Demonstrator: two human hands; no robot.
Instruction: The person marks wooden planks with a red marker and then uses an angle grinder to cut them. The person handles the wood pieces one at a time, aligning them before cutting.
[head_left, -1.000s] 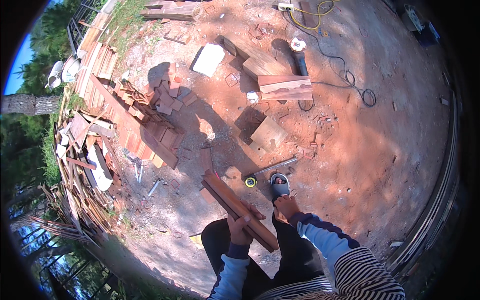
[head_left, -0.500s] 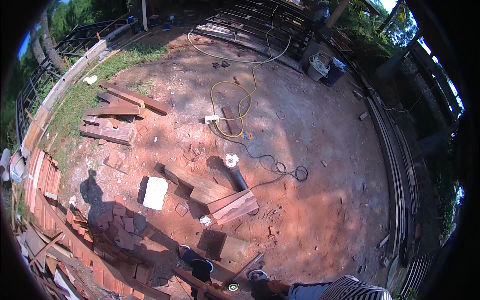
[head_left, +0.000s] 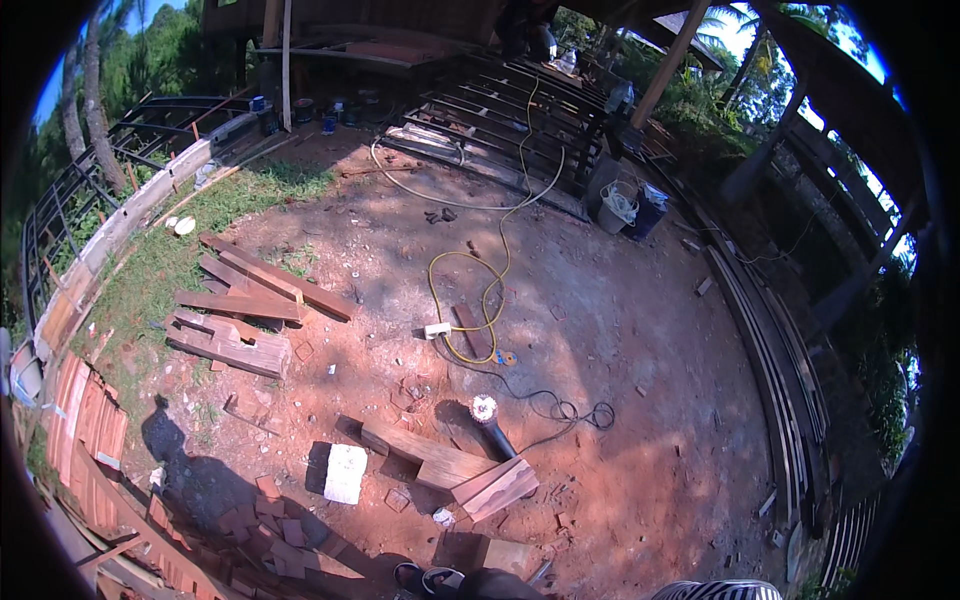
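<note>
Neither of my hands shows in the head view; only my sandalled feet [head_left: 440, 579] and a bit of striped cloth [head_left: 715, 590] come in at the lower edge. Just ahead of the feet lies a wooden block [head_left: 503, 554], partly cut off from sight by my leg. Beyond it a notched timber beam [head_left: 440, 458] rests on the reddish ground, with a shorter wood piece [head_left: 495, 487] across its near end. Against that beam leans a dark power tool with a round pale disc [head_left: 484, 408], like an angle grinder. A white block [head_left: 345, 474] sits left of the beam.
Cut timbers [head_left: 230, 340] lie stacked at the left. Broken tiles [head_left: 265, 530] and boards are heaped lower left. A yellow cord [head_left: 432, 275] runs to a white socket box [head_left: 437, 330]. Buckets [head_left: 617, 208] stand at the back right; long planks [head_left: 765, 370] line the right side.
My view has tilted up, so the ground things sit lower in the picture. My feet and the near wooden block have slid toward the lower edge; more of the far background shows.
</note>
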